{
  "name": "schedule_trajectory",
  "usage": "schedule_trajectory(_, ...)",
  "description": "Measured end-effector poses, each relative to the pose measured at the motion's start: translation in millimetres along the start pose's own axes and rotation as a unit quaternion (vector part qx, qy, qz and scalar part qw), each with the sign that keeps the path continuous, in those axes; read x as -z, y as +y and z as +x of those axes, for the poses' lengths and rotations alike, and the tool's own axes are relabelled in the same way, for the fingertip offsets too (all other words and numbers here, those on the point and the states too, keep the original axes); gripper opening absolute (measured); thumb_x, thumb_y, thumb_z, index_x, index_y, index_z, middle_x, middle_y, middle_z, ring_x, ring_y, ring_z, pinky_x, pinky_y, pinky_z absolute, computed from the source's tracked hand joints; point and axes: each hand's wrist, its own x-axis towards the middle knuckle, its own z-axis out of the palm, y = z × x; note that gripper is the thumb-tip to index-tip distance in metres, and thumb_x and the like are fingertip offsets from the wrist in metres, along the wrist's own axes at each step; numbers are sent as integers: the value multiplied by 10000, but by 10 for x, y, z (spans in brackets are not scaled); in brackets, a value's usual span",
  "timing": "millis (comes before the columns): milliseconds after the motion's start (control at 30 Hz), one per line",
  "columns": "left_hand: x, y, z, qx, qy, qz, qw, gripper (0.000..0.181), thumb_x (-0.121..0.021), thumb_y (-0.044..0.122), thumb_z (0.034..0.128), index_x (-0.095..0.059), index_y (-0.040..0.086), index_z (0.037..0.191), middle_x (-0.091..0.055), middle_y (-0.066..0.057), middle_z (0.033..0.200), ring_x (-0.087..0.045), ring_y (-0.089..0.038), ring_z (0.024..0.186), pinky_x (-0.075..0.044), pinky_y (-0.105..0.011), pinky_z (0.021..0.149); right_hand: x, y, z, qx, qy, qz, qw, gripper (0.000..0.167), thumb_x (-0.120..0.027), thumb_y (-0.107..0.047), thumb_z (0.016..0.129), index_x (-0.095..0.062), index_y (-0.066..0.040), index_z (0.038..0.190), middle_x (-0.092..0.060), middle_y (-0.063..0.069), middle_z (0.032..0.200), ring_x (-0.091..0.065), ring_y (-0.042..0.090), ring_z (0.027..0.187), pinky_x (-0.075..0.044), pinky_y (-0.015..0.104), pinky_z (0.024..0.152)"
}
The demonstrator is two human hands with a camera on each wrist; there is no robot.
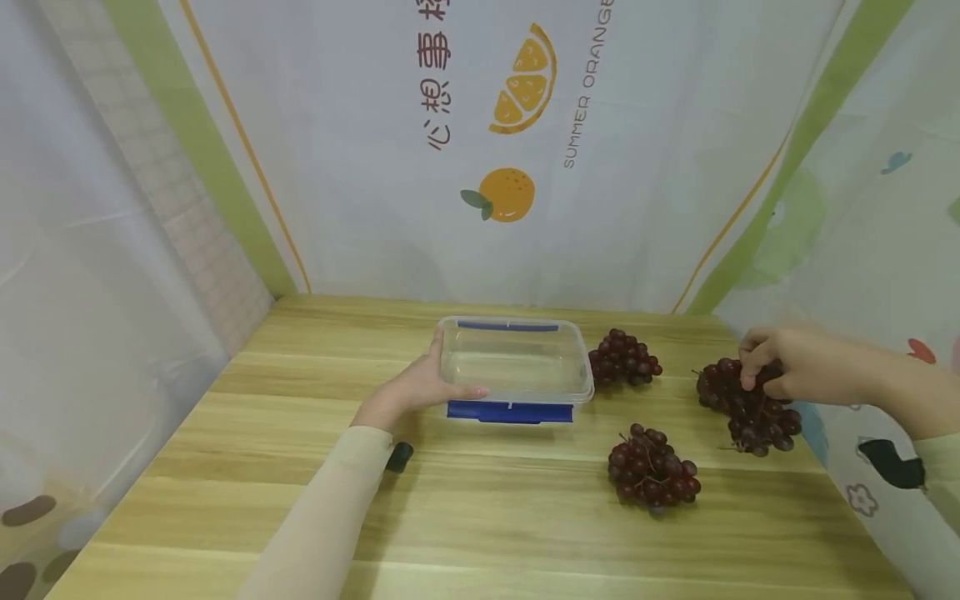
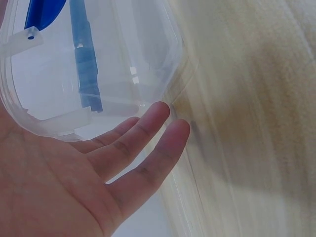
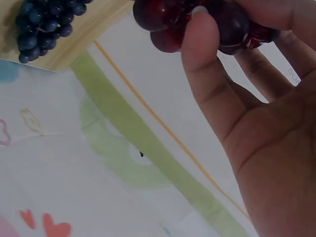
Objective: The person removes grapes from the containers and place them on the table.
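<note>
A clear plastic food container with blue clips stands on the table. I cannot tell whether a lid covers it. My left hand rests against its left side, thumb along the front rim; in the left wrist view, the extended fingers touch its wall. Over at the table's right side, my right hand pinches a bunch of grapes between thumb and fingertips. The right wrist view shows these dark red grapes close up. Directly below that hand lies another bunch, partly overlapped by the held one.
One grape bunch lies just right of the container, and another bunch lies nearer the front. The wooden table meets printed curtains at the back and sides. Dark straps show at both wrists.
</note>
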Motion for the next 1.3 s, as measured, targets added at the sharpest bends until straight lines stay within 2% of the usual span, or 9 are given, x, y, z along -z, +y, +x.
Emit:
schedule_trajectory(100,1,-2,9,1,-1,47,10000,1498,-826,737,783,246,203,1682,-193,-299,1745,-311,-488,1592,-288,-641,1293,-98,50,-69,-107,-109,200,9997,310,-749,38,831,-762,-263,903,-673,168,1303,-655,410,1189,-443,248,644)
schedule_trajectory(233,1,-11,18,3,19,85,10000,1503,-827,739,781,252,205,1680,-200,-308,1740,-313,-491,1590,-289,-635,1295,-243,124,-128,-248,-271,389,9986,303,-735,28,824,-756,-268,883,-647,18,1129,-584,125,950,-428,237,612)
schedule_trajectory(367,5,-6,7,11,-9,7,10000,1499,-836,723,783,253,217,1680,-190,-302,1745,-298,-482,1599,-284,-634,1298,-386,197,-196,-374,-315,510,9975,282,-741,20,807,-762,-253,876,-575,-39,1006,-473,31,809,-416,231,598)
schedule_trajectory(633,8,-6,4,-16,-2,-32,10000,1484,-836,709,793,250,226,1682,-180,-295,1751,-282,-470,1609,-269,-628,1307,-627,262,-294,-636,-231,648,9956,267,-759,60,758,-764,-192,850,-638,249,1171,-632,482,1054,-469,265,649)
schedule_trajectory(800,-3,-20,20,-29,0,-6,10000,1490,-832,722,788,256,231,1679,-193,-293,1748,-298,-472,1603,-279,-627,1303,-860,332,-333,-770,-328,933,9921,269,-754,64,740,-756,-187,837,-330,576,1486,-309,797,1340,-458,266,606)
schedule_trajectory(867,-8,-21,24,-5,8,9,10000,1491,-831,726,786,257,233,1678,-202,-294,1746,-308,-473,1598,-287,-627,1300,-936,362,-347,-721,-324,966,9922,271,-762,52,738,-757,-200,837,-489,523,1410,-454,742,1288,-450,259,610)
schedule_trajectory(933,-10,-19,26,-2,6,13,10000,1491,-828,732,785,256,232,1678,-203,-294,1746,-311,-474,1597,-289,-630,1298,-987,393,-363,-638,-344,967,9927,266,-763,40,749,-758,-207,846,-650,359,1218,-660,479,1113,-428,251,622)
schedule_trajectory(1033,-10,-9,22,-13,14,-9,10000,1490,-832,725,786,252,231,1680,-193,-292,1749,-303,-473,1601,-282,-635,1299,-1036,430,-388,-589,-355,940,9932,260,-769,24,768,-754,-219,861,-593,47,1013,-549,118,873,-393,248,649)
schedule_trajectory(1300,-5,-5,7,-10,5,-25,10000,1485,-839,704,792,246,222,1683,-174,-285,1756,-282,-464,1612,-270,-628,1306,-1178,483,-473,-896,-238,805,9924,304,-785,49,726,-687,-202,867,-624,224,1140,-596,387,965,-438,331,705)
